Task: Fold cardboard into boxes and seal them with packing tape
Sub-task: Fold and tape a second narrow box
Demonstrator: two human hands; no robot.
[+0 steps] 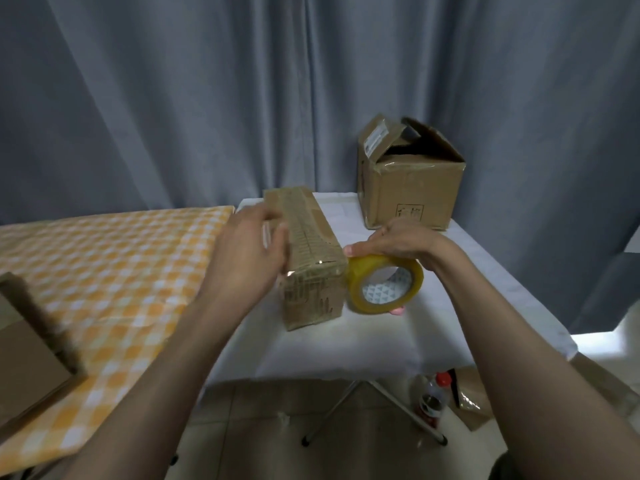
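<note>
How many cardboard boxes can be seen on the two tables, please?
3. A long box lies on the white table, held by the left hand. An open box stands at the back right. One box, partly cut off, sits on the checkered table.

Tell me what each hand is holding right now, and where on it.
The right hand grips the tape roll over its top rim. The left hand rests against the long box on its left side; fingers blurred.

A single head-worn wide-angle camera looks forward and down from close above a white-covered table [346,348], both forearms reaching in from the lower edge, a grey curtain [207,98] filling the view behind.
</note>
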